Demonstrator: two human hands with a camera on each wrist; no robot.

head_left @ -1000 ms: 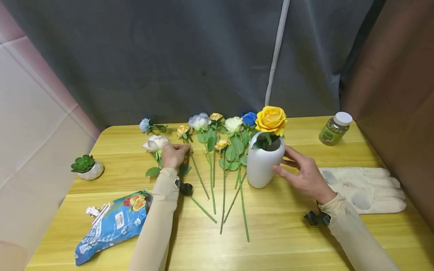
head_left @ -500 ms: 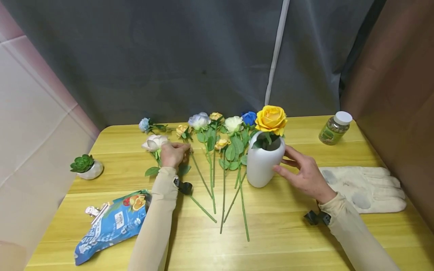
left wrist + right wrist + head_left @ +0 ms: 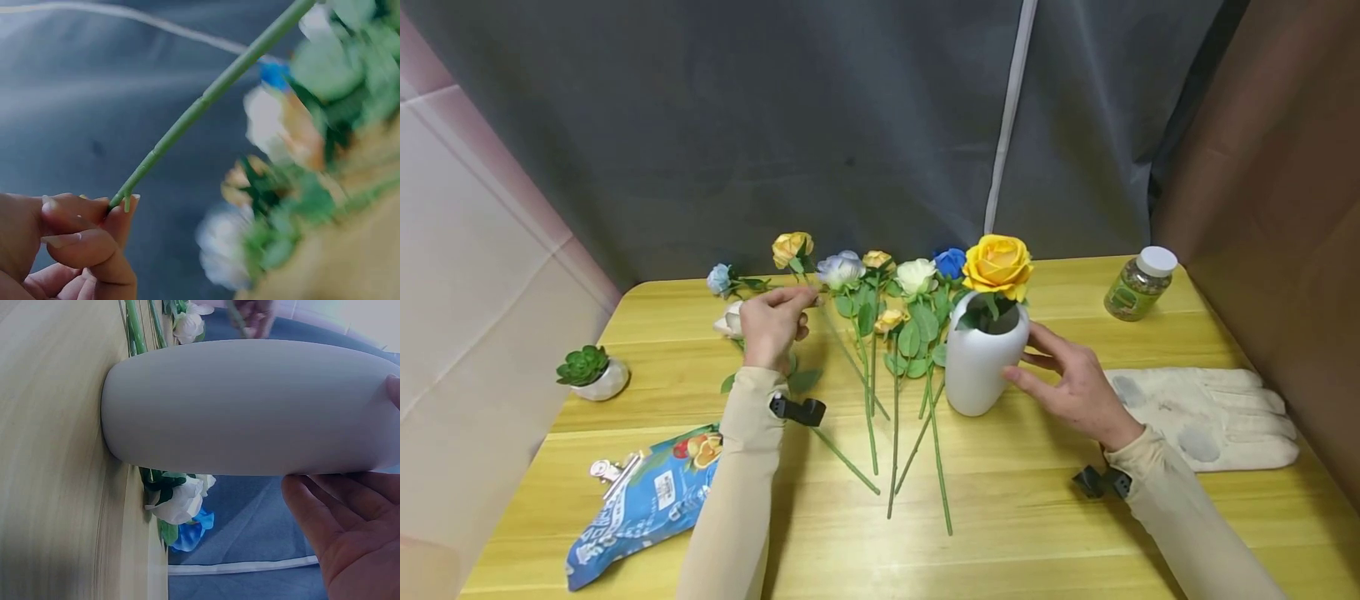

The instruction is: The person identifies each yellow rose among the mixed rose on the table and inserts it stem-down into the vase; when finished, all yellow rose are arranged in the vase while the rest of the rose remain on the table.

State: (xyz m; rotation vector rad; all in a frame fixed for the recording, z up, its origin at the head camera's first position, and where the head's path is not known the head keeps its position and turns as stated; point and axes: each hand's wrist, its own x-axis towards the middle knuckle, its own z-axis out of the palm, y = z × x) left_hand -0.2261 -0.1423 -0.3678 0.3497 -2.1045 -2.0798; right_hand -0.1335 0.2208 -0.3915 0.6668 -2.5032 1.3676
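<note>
Hand, left (image 3: 771, 327): pinching small yellow flower (image 3: 792, 249) by the stem below the bloom, pressing thumb to curled fingers; slanting the stem from far left to near right, across the upright axis of white vase (image 3: 977, 377); lying well left of the mouth. Hand, right (image 3: 1081, 392): lying nearer, holding the vase's right side between thumb and fingers.

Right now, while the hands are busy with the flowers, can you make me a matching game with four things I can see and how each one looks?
Column one:
1. Left fingers
2. White vase
3. Clear jar
4. Blue bag

Column two:
A. Topped by a white lid
B. Has a silver clip on it
C. Pinching a green stem
D. Has a big yellow rose in it

Right pairs: 1-C, 2-D, 3-A, 4-B.
</note>
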